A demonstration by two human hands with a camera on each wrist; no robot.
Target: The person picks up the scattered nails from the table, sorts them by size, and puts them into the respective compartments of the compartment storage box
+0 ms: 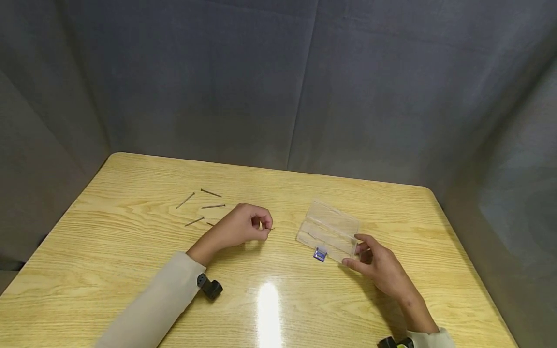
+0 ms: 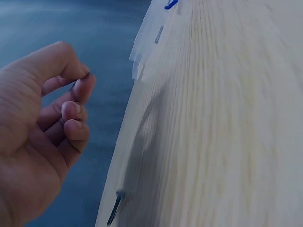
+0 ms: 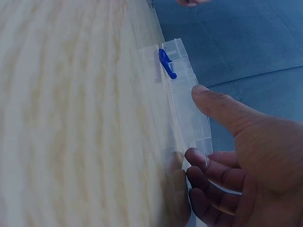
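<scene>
My left hand (image 1: 248, 223) is raised over the middle of the table. Its thumb and index finger pinch a thin nail (image 1: 272, 228), mostly hidden by the fingers. To the right lies a clear plastic box (image 1: 332, 224) with a blue latch (image 1: 320, 254) on its near side. My right hand (image 1: 383, 266) grips the right end of this box, thumb at the near corner and fingers around the end. From the left wrist, a nail (image 2: 159, 34) shows at the clear plastic. The right wrist view shows the thumb (image 3: 222, 106) along the box's side.
Several loose nails (image 1: 213, 206) lie on the wooden table (image 1: 130, 261) left of my left hand, one partly hidden behind the wrist. Grey curtains (image 1: 209, 96) hang behind the table and along its sides. A bright light reflection falls on the near part of the tabletop.
</scene>
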